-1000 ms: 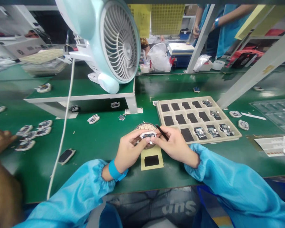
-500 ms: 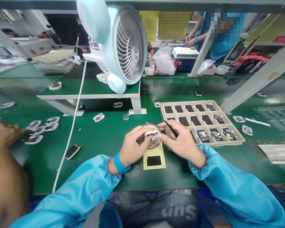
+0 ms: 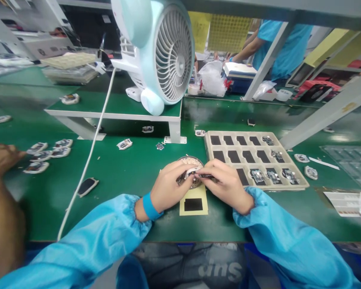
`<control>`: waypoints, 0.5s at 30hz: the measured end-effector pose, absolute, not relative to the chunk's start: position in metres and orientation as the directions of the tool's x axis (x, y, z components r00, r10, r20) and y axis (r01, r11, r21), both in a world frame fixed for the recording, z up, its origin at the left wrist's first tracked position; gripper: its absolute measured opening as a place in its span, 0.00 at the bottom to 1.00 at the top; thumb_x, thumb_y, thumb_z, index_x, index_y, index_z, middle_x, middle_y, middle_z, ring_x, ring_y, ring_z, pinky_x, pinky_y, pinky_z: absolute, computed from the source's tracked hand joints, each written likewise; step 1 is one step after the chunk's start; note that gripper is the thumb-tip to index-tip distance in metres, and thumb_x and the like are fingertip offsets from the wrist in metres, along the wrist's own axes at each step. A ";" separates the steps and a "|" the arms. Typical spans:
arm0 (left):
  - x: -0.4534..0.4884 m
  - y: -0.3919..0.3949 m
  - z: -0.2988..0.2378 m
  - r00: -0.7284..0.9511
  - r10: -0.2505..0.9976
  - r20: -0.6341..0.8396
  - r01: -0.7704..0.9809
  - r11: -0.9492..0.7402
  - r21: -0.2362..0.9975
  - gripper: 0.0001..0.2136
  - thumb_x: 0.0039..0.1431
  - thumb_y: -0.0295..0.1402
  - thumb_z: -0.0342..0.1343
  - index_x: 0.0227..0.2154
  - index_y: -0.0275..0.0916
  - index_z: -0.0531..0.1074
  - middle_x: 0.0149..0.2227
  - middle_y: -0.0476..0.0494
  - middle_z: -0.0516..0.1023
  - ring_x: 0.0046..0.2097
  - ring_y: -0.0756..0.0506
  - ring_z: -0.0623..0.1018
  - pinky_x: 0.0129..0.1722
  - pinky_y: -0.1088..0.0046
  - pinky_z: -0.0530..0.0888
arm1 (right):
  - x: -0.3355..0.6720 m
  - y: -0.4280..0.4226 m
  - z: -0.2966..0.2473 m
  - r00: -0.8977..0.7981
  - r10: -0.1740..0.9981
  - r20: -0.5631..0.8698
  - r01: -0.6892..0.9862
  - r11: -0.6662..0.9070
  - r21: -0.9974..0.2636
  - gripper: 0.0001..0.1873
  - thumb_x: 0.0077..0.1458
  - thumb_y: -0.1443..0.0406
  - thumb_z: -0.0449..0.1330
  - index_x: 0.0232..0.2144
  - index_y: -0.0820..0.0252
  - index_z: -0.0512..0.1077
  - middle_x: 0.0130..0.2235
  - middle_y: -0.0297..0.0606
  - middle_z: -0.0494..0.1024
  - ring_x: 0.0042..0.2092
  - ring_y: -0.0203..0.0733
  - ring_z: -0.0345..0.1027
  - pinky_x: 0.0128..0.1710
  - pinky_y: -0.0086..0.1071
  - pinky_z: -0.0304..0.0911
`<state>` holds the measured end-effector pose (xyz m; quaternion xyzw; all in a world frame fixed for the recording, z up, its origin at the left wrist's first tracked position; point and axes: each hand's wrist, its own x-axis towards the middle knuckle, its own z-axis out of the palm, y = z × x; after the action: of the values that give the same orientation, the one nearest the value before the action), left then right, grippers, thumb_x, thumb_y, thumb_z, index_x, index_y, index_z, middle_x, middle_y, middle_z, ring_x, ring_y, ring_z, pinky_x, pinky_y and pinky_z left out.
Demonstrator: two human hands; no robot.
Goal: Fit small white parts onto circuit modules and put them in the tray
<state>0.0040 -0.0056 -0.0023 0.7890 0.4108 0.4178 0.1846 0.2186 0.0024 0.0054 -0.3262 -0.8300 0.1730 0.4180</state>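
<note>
Sitting between the fingertips of both hands, the small white rounded casing with dark parts inside [image 3: 191, 171] is held just above a round, shallow, speckled dish [image 3: 195, 161]. It looks light and stiff, probably hard plastic; its smooth curved rim may be slippery, and the tiny parts inside look fragile, so a gentle pinch on the outer edge seems the safest hold. The left hand [image 3: 172, 182] grips the casing between thumb and curled fingers. The right hand [image 3: 223, 182] pinches a slim dark tool [image 3: 207, 176], its fingertips close against the casing; whether they also press on it I cannot tell.

Just nearer the wearer than the fingertips lies a flat yellow paper sheet [image 3: 195, 193] bearing a matt black rectangle [image 3: 193, 204]. Beside the right fingers stands a beige moulded tray [image 3: 276, 188] with shallow compartments, some showing flat black pads, others jagged circuit boards [image 3: 272, 175] with shiny, uneven surfaces. Well to the left of the left fingers, several white oval casings [image 3: 60, 152] lie clustered on the smooth, glossy green tabletop [image 3: 132, 172], near a co-worker's blurred hand [image 3: 3, 158]. Beyond the fingers, a rounded pale-blue plastic fan [image 3: 174, 56] with curved grille ribs stands on a raised shelf.
</note>
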 end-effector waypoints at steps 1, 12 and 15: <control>0.004 -0.006 -0.003 0.315 0.803 0.505 0.496 -0.593 0.634 0.12 0.66 0.29 0.56 0.50 0.43 0.77 0.44 0.42 0.81 0.49 0.42 0.80 0.52 0.64 0.75 | 0.218 0.002 0.006 -0.449 0.691 0.566 0.413 0.723 -0.554 0.10 0.64 0.68 0.61 0.46 0.53 0.77 0.42 0.38 0.78 0.43 0.39 0.75 0.42 0.34 0.72; -0.015 0.025 -0.004 0.198 0.872 0.448 0.524 -0.480 0.703 0.13 0.64 0.30 0.58 0.49 0.43 0.79 0.42 0.44 0.82 0.41 0.44 0.79 0.44 0.67 0.75 | 0.209 0.004 0.008 -0.438 0.804 0.402 0.673 0.590 -0.446 0.10 0.71 0.60 0.53 0.47 0.58 0.70 0.44 0.42 0.75 0.42 0.43 0.73 0.39 0.36 0.68; -0.039 0.054 -0.015 0.025 0.895 0.445 0.587 -0.374 0.718 0.15 0.61 0.31 0.59 0.51 0.42 0.79 0.40 0.45 0.82 0.37 0.45 0.78 0.42 0.68 0.75 | 0.207 0.005 0.003 -0.468 0.814 0.344 0.733 0.575 -0.364 0.12 0.71 0.61 0.52 0.49 0.57 0.73 0.45 0.42 0.76 0.41 0.44 0.73 0.36 0.36 0.67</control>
<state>-0.0392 0.0538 -0.0147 0.6953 0.5329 0.4510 0.1707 0.2066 0.0050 0.0031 -0.4535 -0.8527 0.0829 0.2457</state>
